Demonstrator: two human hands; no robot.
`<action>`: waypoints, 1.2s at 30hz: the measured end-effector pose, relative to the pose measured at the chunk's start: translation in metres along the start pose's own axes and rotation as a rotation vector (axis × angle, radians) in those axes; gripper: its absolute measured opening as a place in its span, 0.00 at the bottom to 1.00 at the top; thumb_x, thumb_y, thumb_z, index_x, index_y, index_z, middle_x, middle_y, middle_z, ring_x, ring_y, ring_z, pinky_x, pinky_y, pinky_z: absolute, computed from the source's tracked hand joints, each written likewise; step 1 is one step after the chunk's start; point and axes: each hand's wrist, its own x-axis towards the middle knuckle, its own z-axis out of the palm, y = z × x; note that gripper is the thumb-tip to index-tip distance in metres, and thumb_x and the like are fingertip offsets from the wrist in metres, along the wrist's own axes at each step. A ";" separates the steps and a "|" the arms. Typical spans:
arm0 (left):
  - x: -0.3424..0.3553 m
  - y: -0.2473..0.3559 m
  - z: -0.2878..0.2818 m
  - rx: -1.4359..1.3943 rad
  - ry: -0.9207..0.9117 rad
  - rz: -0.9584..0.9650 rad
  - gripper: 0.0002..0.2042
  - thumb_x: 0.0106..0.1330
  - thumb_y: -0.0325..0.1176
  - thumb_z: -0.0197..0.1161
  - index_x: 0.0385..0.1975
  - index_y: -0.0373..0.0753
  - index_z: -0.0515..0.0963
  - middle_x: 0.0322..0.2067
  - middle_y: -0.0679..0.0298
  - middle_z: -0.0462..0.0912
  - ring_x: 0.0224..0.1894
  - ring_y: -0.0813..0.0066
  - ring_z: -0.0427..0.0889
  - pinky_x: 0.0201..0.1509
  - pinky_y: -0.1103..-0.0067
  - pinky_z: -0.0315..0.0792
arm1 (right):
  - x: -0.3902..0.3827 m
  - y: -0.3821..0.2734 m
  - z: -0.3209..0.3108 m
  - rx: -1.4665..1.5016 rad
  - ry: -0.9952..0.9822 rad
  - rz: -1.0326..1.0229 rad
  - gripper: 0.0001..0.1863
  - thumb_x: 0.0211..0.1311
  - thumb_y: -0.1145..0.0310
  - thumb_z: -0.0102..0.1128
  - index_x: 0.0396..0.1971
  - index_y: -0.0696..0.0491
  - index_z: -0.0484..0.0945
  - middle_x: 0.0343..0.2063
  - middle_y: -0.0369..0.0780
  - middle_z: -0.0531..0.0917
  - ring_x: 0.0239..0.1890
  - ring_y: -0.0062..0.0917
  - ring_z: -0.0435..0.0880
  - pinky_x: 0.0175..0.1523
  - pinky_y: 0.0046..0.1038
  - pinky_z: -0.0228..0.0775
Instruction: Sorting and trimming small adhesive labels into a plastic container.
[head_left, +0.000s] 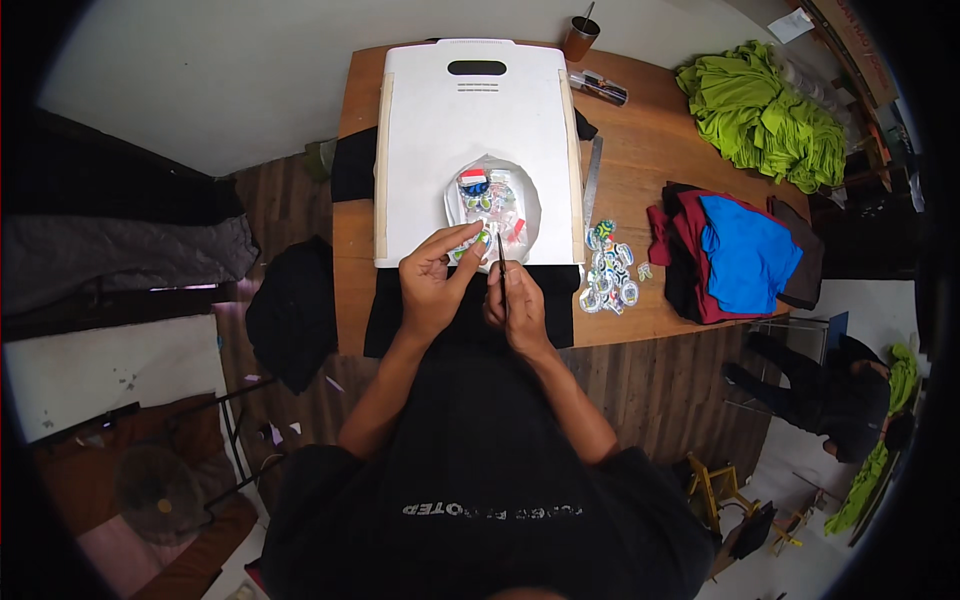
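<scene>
My left hand [432, 285] pinches a small green-and-white printed cutout [483, 238] between thumb and fingertips. In my right hand [519, 312] is a slim dark pointed tool [502, 262], held upright against the cutout's right side; I cannot make out its exact kind. Both hands meet at the near edge of a white board [420, 140] with an oval handle slot. Beyond my fingers, a round white piece [533, 205] on the board bears several clear and printed scraps [480, 190], one red and blue.
Right of the board lie a pile of printed cutouts [607, 275] and a metal ruler [594, 175]. Folded red, blue and dark cloth [745, 255] and a lime-green cloth heap [760, 120] lie farther right. A brown cup [580, 40] stands behind. Another person [830, 395] is at far right.
</scene>
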 end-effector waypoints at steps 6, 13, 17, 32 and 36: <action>0.000 0.001 0.001 -0.020 0.000 -0.015 0.14 0.63 0.16 0.61 0.48 0.25 0.78 0.47 0.52 0.81 0.49 0.73 0.79 0.55 0.82 0.73 | 0.006 -0.012 0.001 0.006 -0.006 0.011 0.19 0.78 0.55 0.34 0.41 0.56 0.66 0.13 0.30 0.60 0.12 0.12 0.55 0.18 0.16 0.49; -0.001 0.000 -0.002 -0.024 0.030 -0.023 0.14 0.63 0.16 0.61 0.49 0.25 0.77 0.47 0.52 0.80 0.49 0.74 0.79 0.54 0.81 0.73 | 0.008 -0.018 0.000 -0.044 -0.034 0.057 0.20 0.77 0.53 0.34 0.42 0.56 0.66 0.13 0.31 0.62 0.12 0.12 0.57 0.18 0.16 0.51; -0.001 -0.001 -0.001 -0.047 0.056 -0.016 0.14 0.64 0.16 0.61 0.50 0.24 0.76 0.47 0.52 0.79 0.49 0.74 0.79 0.53 0.81 0.74 | 0.004 -0.010 0.000 -0.058 -0.048 0.042 0.19 0.77 0.53 0.35 0.42 0.56 0.67 0.14 0.31 0.62 0.13 0.12 0.56 0.19 0.16 0.51; -0.002 -0.001 -0.001 0.021 0.056 0.030 0.15 0.63 0.16 0.61 0.50 0.25 0.77 0.47 0.52 0.80 0.50 0.74 0.78 0.55 0.81 0.71 | 0.006 -0.015 0.008 -0.155 0.071 0.042 0.10 0.74 0.66 0.46 0.46 0.55 0.71 0.17 0.25 0.65 0.16 0.05 0.58 0.20 0.13 0.47; -0.002 -0.003 0.001 0.053 0.056 0.054 0.15 0.63 0.17 0.61 0.50 0.25 0.77 0.47 0.52 0.80 0.50 0.73 0.78 0.55 0.81 0.71 | 0.006 -0.018 0.007 -0.173 0.086 0.046 0.09 0.73 0.69 0.48 0.46 0.57 0.72 0.20 0.24 0.67 0.19 0.04 0.58 0.24 0.12 0.47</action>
